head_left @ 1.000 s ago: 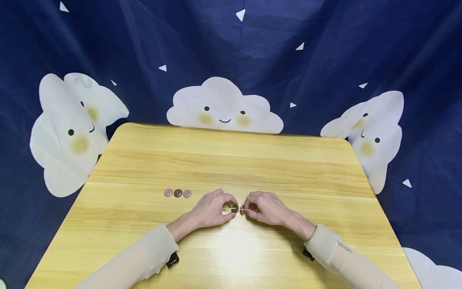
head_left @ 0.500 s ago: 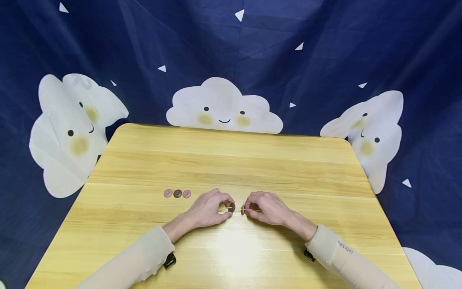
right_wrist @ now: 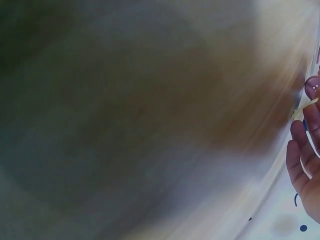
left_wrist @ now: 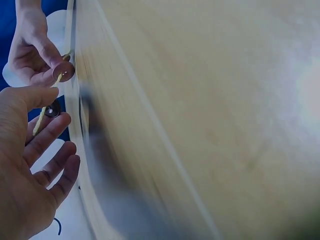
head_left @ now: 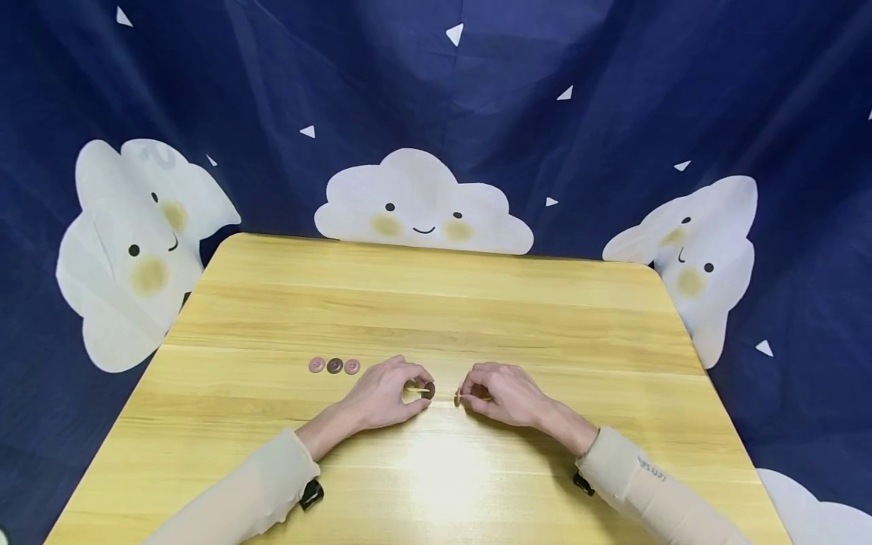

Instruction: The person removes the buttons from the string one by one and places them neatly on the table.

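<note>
My left hand (head_left: 387,392) pinches a dark brown button (head_left: 428,390) between thumb and fingers, above the wooden table. A yellow cord (left_wrist: 41,120) runs at that button, inside the curve of the hand. Across a small gap, my right hand (head_left: 509,393) pinches a pink button (head_left: 458,397), seen nearly edge-on from the head. In the left wrist view the pink button (left_wrist: 63,72) faces the camera, with yellow cord at its holes. The right wrist view catches only part of the right hand (right_wrist: 306,165), a button (right_wrist: 312,88) and some cord (right_wrist: 303,107) at its edge.
On the table (head_left: 436,303), left of the left hand, lie a pink button (head_left: 316,365), a dark brown button (head_left: 334,365) and another pink button (head_left: 351,366) in a row. A dark blue curtain (head_left: 436,91) with white clouds hangs behind the table's far edge.
My left hand has moved left with the dark brown button, widening the gap between the hands. The right hand and pink button stay almost in place.
</note>
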{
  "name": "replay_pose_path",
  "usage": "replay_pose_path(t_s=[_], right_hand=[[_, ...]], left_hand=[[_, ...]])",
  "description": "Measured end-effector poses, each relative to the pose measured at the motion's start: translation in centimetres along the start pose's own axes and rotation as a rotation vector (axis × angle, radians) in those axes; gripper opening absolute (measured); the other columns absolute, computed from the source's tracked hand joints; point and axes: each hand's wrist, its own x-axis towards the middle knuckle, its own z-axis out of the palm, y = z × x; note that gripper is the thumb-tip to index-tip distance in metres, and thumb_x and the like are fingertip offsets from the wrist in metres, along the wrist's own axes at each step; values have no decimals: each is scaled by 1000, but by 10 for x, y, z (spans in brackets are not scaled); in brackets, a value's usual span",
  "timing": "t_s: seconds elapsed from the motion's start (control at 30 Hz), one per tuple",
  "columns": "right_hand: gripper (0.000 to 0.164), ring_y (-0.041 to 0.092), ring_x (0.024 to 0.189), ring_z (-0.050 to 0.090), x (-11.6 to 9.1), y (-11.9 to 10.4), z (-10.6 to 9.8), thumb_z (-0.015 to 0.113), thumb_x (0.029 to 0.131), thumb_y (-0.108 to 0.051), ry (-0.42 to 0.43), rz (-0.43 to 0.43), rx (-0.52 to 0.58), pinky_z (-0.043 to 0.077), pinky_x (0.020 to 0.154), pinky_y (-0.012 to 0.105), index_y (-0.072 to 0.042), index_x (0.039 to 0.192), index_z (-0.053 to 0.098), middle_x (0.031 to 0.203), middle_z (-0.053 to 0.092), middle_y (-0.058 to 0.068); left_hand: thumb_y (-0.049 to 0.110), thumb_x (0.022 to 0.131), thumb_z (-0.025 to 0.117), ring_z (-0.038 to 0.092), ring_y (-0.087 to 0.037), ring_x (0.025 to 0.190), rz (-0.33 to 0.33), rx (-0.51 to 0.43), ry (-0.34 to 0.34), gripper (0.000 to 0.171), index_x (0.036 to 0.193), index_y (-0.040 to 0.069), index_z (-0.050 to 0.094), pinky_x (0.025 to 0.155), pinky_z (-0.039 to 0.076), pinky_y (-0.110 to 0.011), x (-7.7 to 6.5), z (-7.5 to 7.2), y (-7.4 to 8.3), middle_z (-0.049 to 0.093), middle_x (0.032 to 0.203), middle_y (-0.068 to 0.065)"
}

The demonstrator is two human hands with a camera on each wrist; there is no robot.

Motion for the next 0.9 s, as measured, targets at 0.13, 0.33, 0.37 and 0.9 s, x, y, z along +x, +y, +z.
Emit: replay_pose_path(t_s=[0.13,0.33,0.37,0.9], right_hand=[[5,-2,79,59,-1,1,1,72,98,-26,3,0,1,50,71,17,-24,99,77,95,73,-13],[5,-2,79,60,-2,0,-1,72,98,-24,-1,1,20,49,70,16,-24,99,77,96,74,-11],[5,-2,79,60,-2,0,-1,72,98,-24,-1,0,18,49,70,16,-24,99,77,96,74,-11],[6,-3,84,63,-6,2,-3,72,99,-23,-16,15,22,53,73,16,-27,99,77,100,75,-12]], left_hand=[[30,87,83,62,-6,94,1,11,15,21,107,27,76,82,53,-27,-2,-2,-1,77,102,13],[29,87,82,63,-7,93,-9,24,21,21,107,27,76,81,53,-26,-6,-4,-3,77,102,12],[29,87,82,63,-7,94,-13,24,19,21,107,26,76,81,53,-27,-6,-5,-3,77,102,11],[31,85,85,63,-7,93,-63,41,32,21,105,30,76,83,51,-27,-14,-11,-8,74,97,18]])
